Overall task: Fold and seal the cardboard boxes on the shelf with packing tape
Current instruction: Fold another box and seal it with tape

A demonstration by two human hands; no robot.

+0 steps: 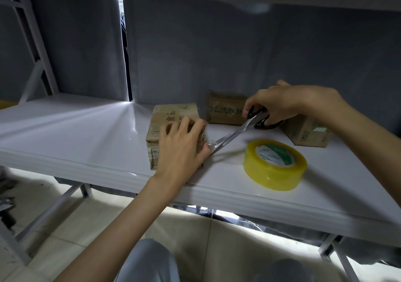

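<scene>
Your left hand (183,146) lies on the near box (173,127), fingers spread over its top and right side, thumb at the lower right corner where a bit of clear tape (211,144) sticks out. That box sits on the white shelf (86,134), near the front edge. Your right hand (280,106) grips the black handles of the scissors (243,130), fingers curled through the loops. The blades point down-left and the tips reach the tape by your left thumb; can't tell how far apart the blades are. The yellow tape roll (274,164) lies flat on the shelf, just right of the blades. A second box (225,110) stands behind the scissors, and a third box (308,133) sits under your right wrist, both further back.
</scene>
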